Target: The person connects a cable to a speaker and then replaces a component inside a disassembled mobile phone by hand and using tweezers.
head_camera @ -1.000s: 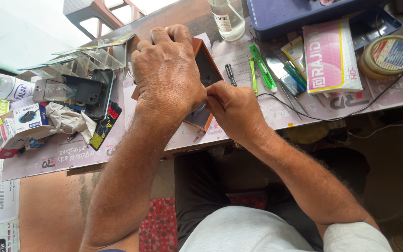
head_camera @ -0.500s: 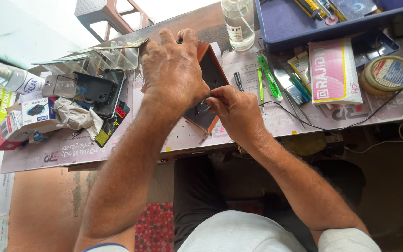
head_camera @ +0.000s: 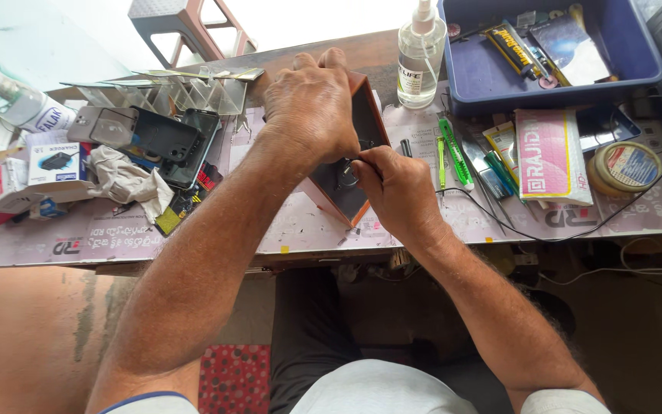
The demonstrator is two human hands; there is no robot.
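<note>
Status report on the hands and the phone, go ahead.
Left hand clamps orange-edged phone. Right hand pinches at its back. Green cutter beside, not in the way.

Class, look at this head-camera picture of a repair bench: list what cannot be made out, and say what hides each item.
- Head view: upper half of the orange-edged dark phone is covered by the left hand.
- The tool tip is hidden inside the right hand; its kind cannot be told.
- Blue plastic tray is cut off by the top edge.
- Small parts inside the tray are too small to identify.
</note>
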